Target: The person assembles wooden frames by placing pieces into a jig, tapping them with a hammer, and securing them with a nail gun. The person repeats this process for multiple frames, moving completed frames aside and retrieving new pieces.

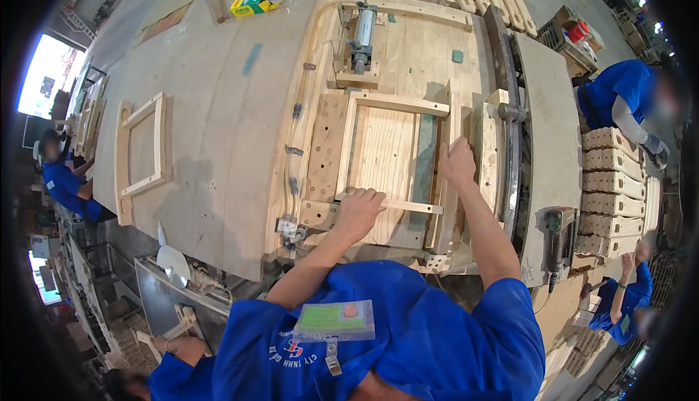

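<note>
A light wooden frame lies in a wooden jig (325,128) on the bench. Its far crosspiece (400,103) and near crosspiece (415,206) both run towards a long upright-edged wooden rail (444,190) on the right. My left hand (359,213) has its fingers curled over the left end of the near crosspiece, hiding that corner. Farther right, my right hand (459,163) is closed round the long rail, thumb on its top edge. A pneumatic cylinder (362,37) is mounted at the far side of the jig.
A dark metal bar (512,131) runs along the jig's right side. Beyond it lies a power tool (559,244) near stacked wooden parts (611,182). An assembled frame (145,146) and a yellow-green box (253,3) rest at left. Co-workers stand on both sides.
</note>
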`<state>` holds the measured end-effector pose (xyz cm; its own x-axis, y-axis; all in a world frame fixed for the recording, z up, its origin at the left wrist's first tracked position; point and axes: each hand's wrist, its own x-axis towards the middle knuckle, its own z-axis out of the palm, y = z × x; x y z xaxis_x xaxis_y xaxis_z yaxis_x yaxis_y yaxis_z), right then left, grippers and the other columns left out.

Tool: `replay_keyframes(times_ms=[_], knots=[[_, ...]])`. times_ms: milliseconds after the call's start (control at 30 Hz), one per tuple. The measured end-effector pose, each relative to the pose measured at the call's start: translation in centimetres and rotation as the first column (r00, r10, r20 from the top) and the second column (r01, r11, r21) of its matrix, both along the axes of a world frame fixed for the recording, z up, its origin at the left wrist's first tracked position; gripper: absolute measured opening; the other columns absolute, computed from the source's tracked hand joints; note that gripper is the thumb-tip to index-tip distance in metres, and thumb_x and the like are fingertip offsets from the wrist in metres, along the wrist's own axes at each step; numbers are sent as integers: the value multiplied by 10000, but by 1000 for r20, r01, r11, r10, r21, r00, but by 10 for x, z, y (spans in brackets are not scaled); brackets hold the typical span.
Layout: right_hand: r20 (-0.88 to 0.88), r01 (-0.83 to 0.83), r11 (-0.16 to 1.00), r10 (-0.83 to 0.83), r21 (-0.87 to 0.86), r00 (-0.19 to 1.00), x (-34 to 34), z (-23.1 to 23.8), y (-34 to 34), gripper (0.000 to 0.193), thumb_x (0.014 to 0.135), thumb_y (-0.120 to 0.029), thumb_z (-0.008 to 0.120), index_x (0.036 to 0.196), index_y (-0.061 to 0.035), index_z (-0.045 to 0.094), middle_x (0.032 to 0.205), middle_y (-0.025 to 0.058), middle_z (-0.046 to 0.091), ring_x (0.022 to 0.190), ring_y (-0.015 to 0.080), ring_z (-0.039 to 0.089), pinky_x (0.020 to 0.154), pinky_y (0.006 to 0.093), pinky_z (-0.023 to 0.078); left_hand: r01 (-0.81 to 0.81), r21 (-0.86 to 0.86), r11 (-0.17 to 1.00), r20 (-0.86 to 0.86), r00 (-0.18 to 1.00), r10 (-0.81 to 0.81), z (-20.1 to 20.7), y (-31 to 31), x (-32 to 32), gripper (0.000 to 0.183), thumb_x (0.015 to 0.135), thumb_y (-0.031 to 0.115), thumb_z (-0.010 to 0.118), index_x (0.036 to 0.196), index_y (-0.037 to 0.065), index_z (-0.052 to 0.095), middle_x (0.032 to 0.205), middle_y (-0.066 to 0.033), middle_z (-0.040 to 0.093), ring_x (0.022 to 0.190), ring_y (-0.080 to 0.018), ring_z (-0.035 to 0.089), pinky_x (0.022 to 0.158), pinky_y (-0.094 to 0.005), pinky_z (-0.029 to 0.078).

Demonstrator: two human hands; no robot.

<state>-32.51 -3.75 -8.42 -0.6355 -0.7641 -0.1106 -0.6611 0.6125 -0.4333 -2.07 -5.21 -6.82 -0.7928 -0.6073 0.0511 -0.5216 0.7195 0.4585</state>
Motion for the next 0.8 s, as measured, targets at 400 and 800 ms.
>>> replay_keyframes(times_ms=[400,800], knots=[[41,14,991,-8,-136,999,12,-16,11,421,993,-151,636,1313,59,462,1274,347,591,1196,542,580,992,597,493,-12,11,1000,-5,1000,12,0,-4,3,271,926,234,759,1148,79,746,1013,-110,733,980,-337,696,897,-464,542],[-160,-540,835,522,-103,838,134,16,110,618,922,-265,769,1436,19,575,1415,217,603,1380,456,508,1208,599,347,-39,-67,997,-93,995,33,13,1,32,321,938,194,766,1212,33,720,1263,-155,689,1280,-377,613,1080,-482,515]])
